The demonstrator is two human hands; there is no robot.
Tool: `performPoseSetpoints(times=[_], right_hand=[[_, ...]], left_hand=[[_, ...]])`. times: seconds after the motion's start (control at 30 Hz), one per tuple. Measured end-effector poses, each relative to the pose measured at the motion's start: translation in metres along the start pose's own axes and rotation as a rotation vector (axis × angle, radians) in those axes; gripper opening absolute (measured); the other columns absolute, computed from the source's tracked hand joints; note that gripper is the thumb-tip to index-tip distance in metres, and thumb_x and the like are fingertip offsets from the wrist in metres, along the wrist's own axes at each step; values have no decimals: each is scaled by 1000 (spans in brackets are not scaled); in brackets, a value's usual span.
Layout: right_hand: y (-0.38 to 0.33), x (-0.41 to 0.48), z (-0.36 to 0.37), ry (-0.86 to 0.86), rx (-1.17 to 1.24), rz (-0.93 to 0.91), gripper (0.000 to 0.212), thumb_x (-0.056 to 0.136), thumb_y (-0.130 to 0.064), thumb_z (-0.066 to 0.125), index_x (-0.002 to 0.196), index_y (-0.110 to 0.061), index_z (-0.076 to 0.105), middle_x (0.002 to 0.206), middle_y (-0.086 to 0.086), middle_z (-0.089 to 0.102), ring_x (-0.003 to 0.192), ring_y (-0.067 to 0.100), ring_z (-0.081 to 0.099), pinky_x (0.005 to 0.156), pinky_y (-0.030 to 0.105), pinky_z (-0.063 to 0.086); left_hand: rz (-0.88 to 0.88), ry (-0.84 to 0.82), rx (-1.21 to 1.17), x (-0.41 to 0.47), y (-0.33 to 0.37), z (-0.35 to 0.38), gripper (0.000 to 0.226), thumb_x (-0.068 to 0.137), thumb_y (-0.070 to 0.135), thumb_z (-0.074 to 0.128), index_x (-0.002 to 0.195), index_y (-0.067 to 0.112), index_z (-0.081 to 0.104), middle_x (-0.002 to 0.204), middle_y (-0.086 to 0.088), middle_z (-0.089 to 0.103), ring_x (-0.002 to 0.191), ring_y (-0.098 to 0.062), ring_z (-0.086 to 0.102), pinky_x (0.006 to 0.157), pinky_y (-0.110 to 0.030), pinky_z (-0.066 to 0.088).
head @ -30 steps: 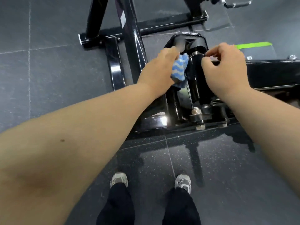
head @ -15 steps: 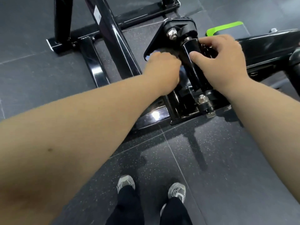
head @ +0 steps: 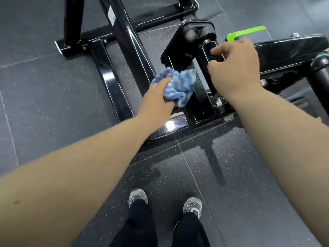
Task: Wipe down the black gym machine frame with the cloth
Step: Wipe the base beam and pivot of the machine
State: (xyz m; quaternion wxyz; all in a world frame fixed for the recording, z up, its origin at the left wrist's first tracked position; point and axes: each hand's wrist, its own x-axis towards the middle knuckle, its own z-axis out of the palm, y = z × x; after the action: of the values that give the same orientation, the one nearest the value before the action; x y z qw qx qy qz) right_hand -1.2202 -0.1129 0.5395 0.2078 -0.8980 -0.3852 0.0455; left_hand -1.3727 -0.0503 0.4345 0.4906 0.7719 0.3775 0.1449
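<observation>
Our left hand (head: 156, 102) grips the cloth (head: 179, 84), fingers curled into a bunched wad of blue, grey and white wavy stripes. Most of the wad bulges out past the knuckles, up and to the right. The cloth sits low in the frame (head: 114, 86), in the gap between the slanting post (head: 128, 38) and the cylinder (head: 205, 50), just in front of a flat black plate (head: 176, 62) under the bracket (head: 195, 25). Whether it actually presses on the metal there we cannot tell.

Our right hand (head: 235, 68) is curled round the cylinder from the right, fingers above and thumb below. Its outline is smeared by motion blur. The two hands are near each other but apart, with the cylinder and part of the plate between them.

At the foot of the cylinder a silver bolt (head: 219, 101) shows just beside our right wrist. Below it runs the glossy base bar (head: 169, 124), which crosses under both forearms and carries a bright glare spot. The post bears a white sticker (head: 111, 15) high up. To the right a thick black arm (head: 284, 49) of the machine runs off behind our right hand, and beyond it lies a pad (head: 247, 32) with a green edge.

All of this stands on a floor (head: 44, 104) of dark speckled tiles. At the bottom we see our grey shoes (head: 138, 196) and black trousers (head: 138, 227), well back from the base bar.
</observation>
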Motion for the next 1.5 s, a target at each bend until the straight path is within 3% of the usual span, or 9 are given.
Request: performPoseSetpoints(times=[0.2,0.27,0.4,0.63,0.77,0.97,1.13,1.33,1.5], right_hand=[[-22,-16,-7,-103,-83,-29,27,79,-11,50,91,-20,72,102,5,69,107,27,58,89,28,44],[-33,-18,2,-149,-158,-79,26,83,-10,50,99,-14,71,108,9,67,107,29,58,89,30,45],[-44,-27,16,-361,-321,-86,22,87,-8,49,106,-4,60,112,17,61,103,35,59,72,31,41],[-49,-26,19,-508,-365,-48,26,92,-5,43,114,0,56,120,18,58,111,32,56,76,32,41],[-46,-18,13,-535,-381,-80,26,93,-8,42,114,-1,57,115,16,59,110,32,56,76,32,41],[-31,21,-3,-113,-217,-37,34,85,-10,46,116,-12,61,117,14,61,111,35,53,88,37,44],[0,37,-2,-258,-277,24,43,95,-37,40,129,-10,45,118,20,58,113,38,49,85,41,37],[8,70,9,-200,-132,-3,43,104,-33,24,104,-3,55,113,24,60,104,40,53,76,39,32],[7,73,23,-106,-33,80,39,104,-37,25,109,-8,50,102,17,65,97,37,57,77,40,30]], left_hand=[[-95,-88,167,-17,7,4,32,88,1,47,112,21,41,79,1,51,70,-21,49,54,-28,37],[-185,-10,-74,5,12,1,45,87,3,48,126,24,41,88,1,52,70,-16,49,57,-22,44],[-293,196,-633,42,29,-13,21,89,2,41,85,19,53,76,-4,54,66,-17,48,61,-28,46],[-219,220,-360,59,42,-8,45,75,10,54,115,25,67,96,4,71,92,-19,67,79,-32,56],[-136,215,-122,40,35,-10,17,81,8,55,85,17,68,82,0,67,76,-18,56,64,-27,42],[-140,225,-224,89,75,-42,32,84,19,47,112,19,61,105,-6,68,96,-26,62,84,-35,51],[-357,51,35,113,83,-54,45,100,36,32,122,5,56,106,-9,53,94,-27,50,72,-24,33],[-569,-116,-148,117,36,-48,18,88,9,41,76,15,53,65,-6,50,40,-11,45,44,-15,32],[-461,-70,-358,132,66,-52,15,68,18,47,79,16,58,60,-9,37,48,-18,34,51,-29,24]])
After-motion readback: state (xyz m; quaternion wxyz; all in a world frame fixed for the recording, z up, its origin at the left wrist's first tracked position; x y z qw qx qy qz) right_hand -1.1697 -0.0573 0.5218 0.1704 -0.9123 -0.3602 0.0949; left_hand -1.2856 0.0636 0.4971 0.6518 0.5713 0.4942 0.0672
